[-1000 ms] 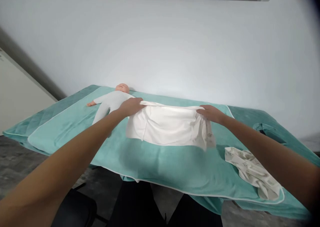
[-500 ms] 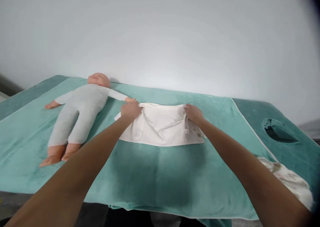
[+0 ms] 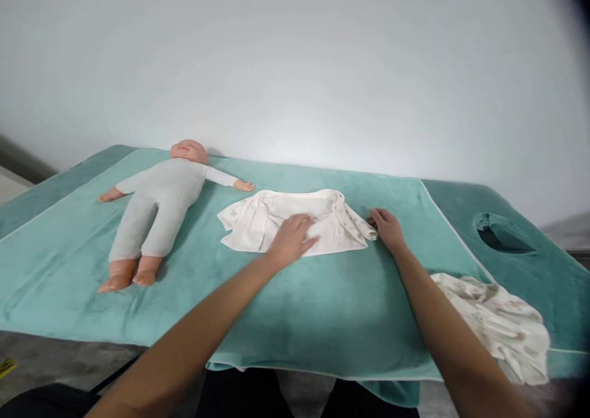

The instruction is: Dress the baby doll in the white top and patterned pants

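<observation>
Left hand (image 3: 290,240) now off garment's corner, flat on cream baby top (image 3: 258,221) (creased, spread); right hand (image 3: 387,227) w/ fingers open at its edge.

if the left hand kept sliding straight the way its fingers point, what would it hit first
The left hand lies flat on the white garment, fingers aimed up and right. It would likely ride over the garment's bunched right sleeve first, then bare teal towel; depth is hard to judge.

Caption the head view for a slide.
Both hands, left hand and right hand, on a white baby garment beside a doll.
</observation>
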Action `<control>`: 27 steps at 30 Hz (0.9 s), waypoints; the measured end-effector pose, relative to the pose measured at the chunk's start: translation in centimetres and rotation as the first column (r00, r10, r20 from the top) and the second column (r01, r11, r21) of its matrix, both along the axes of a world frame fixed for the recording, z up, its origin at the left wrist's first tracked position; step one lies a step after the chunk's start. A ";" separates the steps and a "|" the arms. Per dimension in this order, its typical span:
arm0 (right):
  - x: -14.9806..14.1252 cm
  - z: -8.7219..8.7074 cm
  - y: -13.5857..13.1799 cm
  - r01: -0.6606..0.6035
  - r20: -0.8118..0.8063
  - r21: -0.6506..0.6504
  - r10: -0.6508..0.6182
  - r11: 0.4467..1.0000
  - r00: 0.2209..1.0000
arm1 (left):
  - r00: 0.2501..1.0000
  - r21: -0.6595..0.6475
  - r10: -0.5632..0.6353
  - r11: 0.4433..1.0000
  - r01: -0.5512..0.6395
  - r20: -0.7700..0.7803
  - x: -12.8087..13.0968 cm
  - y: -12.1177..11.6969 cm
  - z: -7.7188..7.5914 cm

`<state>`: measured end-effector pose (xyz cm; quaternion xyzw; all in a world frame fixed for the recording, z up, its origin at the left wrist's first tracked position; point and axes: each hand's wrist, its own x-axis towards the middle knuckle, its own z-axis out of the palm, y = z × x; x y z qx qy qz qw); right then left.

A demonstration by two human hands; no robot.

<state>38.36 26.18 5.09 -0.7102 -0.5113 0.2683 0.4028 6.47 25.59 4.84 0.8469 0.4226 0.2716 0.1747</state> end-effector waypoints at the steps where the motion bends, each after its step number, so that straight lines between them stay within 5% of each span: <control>1: 0.5 0.0 -1.4 0.019 -0.100 0.059 -0.013 0.998 0.995 | 0.998 0.044 -0.061 0.997 0.061 -0.005 1.6 -1.3 -0.6; 4: 0.7 0.3 -4.3 -0.055 -0.191 0.119 0.078 0.991 0.979 | 0.993 0.123 -0.101 0.986 0.108 -0.058 5.8 -3.9 -1.7; 9: 0.1 0.8 -4.3 -0.252 -0.121 0.036 0.254 0.967 0.960 | 0.980 0.180 0.121 0.979 -0.092 -0.156 9.6 -4.4 -1.2; 13: 1.0 -0.3 -2.5 -0.165 -0.307 0.011 0.160 0.986 0.938 | 0.966 0.269 0.166 0.957 -0.109 -0.200 11.1 -3.8 -0.9; 21: 4.6 -2.5 1.9 -0.047 -0.653 0.032 0.057 0.998 0.755 | 0.998 0.405 -0.033 0.913 0.052 -0.053 11.7 -4.2 -2.4; 27: 5.1 -3.0 3.5 0.119 -0.779 0.082 -0.011 0.990 0.627 | 0.982 0.410 -0.162 0.892 0.188 -0.097 11.8 -4.9 -2.7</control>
